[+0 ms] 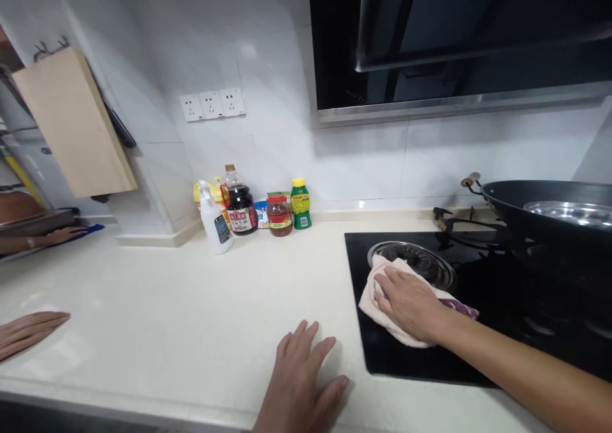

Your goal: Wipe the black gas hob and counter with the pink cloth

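My right hand (406, 296) presses a pale pink cloth (375, 302) with a purple patterned part onto the left side of the black glass gas hob (382, 359). The fingers are bent into the cloth, beside the round metal burner (421, 264), and the cloth covers part of the burner's rim. Over the white counter (229, 331), left of the hob, my left hand (303, 375) has its fingers spread and holds nothing. Whether it touches the surface I cannot tell.
A white spray bottle (215, 222), soy sauce bottle (241, 206), red-lidded jar (280, 216) and green bottle (301, 203) stand by the wall. A wok (507, 203) sits right. Another person's hand (33, 331) rests left; farther back, a hand (64, 234) touches a blue cloth (88, 230).
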The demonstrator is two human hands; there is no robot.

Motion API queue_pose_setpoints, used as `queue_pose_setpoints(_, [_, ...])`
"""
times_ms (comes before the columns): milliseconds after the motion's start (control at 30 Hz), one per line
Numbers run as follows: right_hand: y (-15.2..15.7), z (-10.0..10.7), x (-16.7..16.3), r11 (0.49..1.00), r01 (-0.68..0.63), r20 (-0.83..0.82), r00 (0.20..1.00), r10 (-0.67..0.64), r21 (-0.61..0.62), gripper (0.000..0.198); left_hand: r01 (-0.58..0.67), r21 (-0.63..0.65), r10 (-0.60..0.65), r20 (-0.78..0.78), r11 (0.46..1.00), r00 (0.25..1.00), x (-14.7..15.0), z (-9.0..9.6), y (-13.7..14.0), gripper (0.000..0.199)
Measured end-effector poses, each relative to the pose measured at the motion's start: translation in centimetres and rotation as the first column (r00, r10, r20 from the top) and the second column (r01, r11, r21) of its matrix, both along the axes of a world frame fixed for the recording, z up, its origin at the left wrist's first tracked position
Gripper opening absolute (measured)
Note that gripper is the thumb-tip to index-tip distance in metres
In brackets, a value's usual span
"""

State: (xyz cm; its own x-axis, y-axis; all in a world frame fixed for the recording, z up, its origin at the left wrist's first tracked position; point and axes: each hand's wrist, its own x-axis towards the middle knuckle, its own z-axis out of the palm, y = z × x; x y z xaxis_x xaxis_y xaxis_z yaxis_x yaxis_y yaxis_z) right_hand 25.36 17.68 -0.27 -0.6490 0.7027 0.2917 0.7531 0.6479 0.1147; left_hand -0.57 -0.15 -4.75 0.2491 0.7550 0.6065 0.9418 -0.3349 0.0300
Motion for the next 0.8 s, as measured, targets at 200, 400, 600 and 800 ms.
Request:
queue_pose_setpoints(200, [3.0,0.8,-3.6,0.995,0.08,-0.011,0.997,-0.08,-0.054,0.04,-0.007,-0.066,0.009,0.035,0.998,0.999,0.2,0.0,-0.2,0.046])
queue_pose_setpoints(400, [6.8,1.5,-6.6,0.968,0.236,0.017,0.972,-0.235,-0.083,0.048,0.002,-0.105,0.005,0.069,0.994,0.998,0.3,-0.2,-0.2,0.049])
queue_pose_setpoints(600, [11.0,1.7,-8.1,0.941,0.328,0.022,0.945,-0.327,-0.088,0.044,0.008,-0.141,0.006,0.104,0.99,0.995,0.7,0.3,-0.3,0.054])
queue_pose_setpoints(800, [12.9,1.7,-9.3,0.95,0.292,-0.017,0.955,-0.295,-0.108,0.043,0.015,-0.151,0.007,0.147,0.988,0.989,1.3,0.7,-0.4,0.053])
